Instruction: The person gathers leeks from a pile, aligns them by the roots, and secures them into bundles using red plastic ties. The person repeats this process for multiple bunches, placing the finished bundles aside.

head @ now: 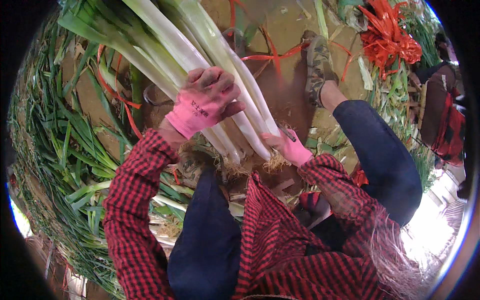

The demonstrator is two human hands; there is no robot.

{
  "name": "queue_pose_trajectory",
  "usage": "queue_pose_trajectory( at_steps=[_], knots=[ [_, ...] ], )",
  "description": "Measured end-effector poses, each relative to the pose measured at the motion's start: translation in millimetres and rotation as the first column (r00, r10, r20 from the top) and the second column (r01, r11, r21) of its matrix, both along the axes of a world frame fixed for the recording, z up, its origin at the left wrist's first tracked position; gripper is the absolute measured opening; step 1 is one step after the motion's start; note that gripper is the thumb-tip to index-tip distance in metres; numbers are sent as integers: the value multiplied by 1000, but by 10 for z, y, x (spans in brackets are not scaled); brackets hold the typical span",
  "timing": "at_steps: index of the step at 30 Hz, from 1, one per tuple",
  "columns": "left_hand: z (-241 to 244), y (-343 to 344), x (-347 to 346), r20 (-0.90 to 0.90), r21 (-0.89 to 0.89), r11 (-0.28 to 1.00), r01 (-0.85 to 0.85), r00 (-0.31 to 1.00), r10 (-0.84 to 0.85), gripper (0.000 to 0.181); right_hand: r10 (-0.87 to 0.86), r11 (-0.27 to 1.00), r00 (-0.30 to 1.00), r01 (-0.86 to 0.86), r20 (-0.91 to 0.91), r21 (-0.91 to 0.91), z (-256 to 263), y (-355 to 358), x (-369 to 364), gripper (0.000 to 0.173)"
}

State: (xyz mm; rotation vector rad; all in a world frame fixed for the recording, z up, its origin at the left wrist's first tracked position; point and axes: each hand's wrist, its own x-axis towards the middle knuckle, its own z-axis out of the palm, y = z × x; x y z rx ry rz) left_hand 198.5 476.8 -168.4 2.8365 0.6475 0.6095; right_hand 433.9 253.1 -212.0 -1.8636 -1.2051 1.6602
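A bunch of large green onions [180, 71] slants from the top left to the middle, leaves up and away, white shafts toward me. My left hand [208, 95], in a pink glove that bears writing, is wrapped around the shafts about midway. The rooted ends [275, 163] hang low between my legs. At the right side of these ends is my right hand [287, 146], also pink-gloved, its fingers touching the lowest part of a shaft. A small dark tool [288, 134] sticks out of it; the rest of that tool is hidden.
Piled green onions [63, 187] line the left side. A tangle of red plastic ties [392, 37] lies at the upper right, and a loose red strip [277, 57] crosses the dirt floor [270, 22]. My camouflage shoe [319, 67] stands at right. Another person [442, 108] is at the right edge.
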Motion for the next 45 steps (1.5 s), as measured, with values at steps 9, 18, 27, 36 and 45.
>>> queue_pose_trajectory(
  at_steps=[9, 18, 27, 36, 45],
  knots=[
    [301, 237, -57, -269, -152, 959, 239, 924, -273, 56, 87, 967, 926, -168, 366, 194, 229, -12, -142, 28],
    [4, 77, -67, -132, -64, 991, 118, 983, -125, 49, -145, 942, 989, 146, 25, -303, 502, 453, -499, 40],
    [-89, -241, 139, 23, -169, 982, -81, 996, 86, 66, -139, 952, 990, 141, 29, -272, 126, 241, -401, 38],
    [-125, -253, -12, 125, -217, 976, -34, 990, 63, 61, 806, 591, 406, -587, 430, -553, 1289, 566, -499, 75],
    [385, -58, -82, 580, -605, 770, 202, 775, 251, 40, 552, 821, 829, -524, 84, -227, 37, 962, -529, 39]
  ],
)
